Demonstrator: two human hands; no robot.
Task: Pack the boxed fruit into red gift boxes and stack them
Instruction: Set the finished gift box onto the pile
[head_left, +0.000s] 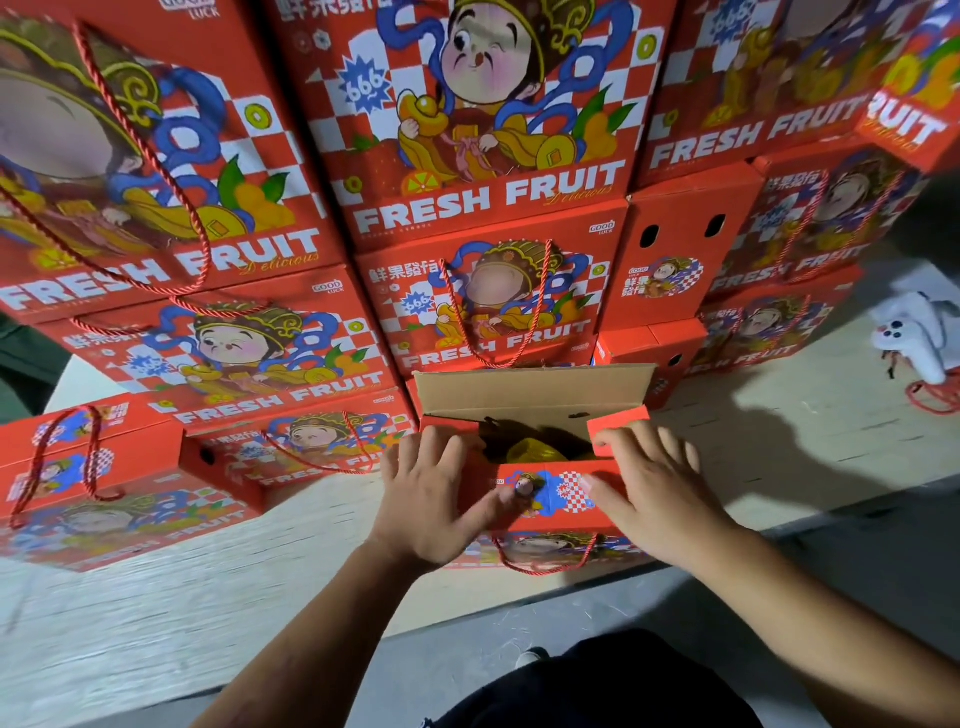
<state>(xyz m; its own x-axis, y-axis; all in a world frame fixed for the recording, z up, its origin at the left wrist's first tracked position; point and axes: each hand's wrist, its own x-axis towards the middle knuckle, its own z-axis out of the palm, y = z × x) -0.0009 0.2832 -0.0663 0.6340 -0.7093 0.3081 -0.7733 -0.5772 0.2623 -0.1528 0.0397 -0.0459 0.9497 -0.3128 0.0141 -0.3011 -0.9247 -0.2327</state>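
Both hands lie flat with fingers spread, gripping nothing. The left hand (431, 499) presses on the left top edge of an open red gift box (545, 499), its thumb reaching across the printed front flap. The right hand (654, 493) rests on the box's right side, fingertips touching the small red side flap (618, 423) and thumb on the front flap. The box stands on a pale platform (208, 571), just in front of a wall of stacked red gift boxes (483, 182) marked "Fresh Fruit". Its plain cardboard lid (530, 397) stands up at the back; inside, something yellow (535, 451) shows in shadow — probably the packed fruit, though too dark to be sure. The step appears to be closing the box. To do it well, the side flaps should probably fold in first and level, then the lid come down squarely — a flat top stacks safely. A rope handle (545, 564) hangs at the front, clear of the flaps.
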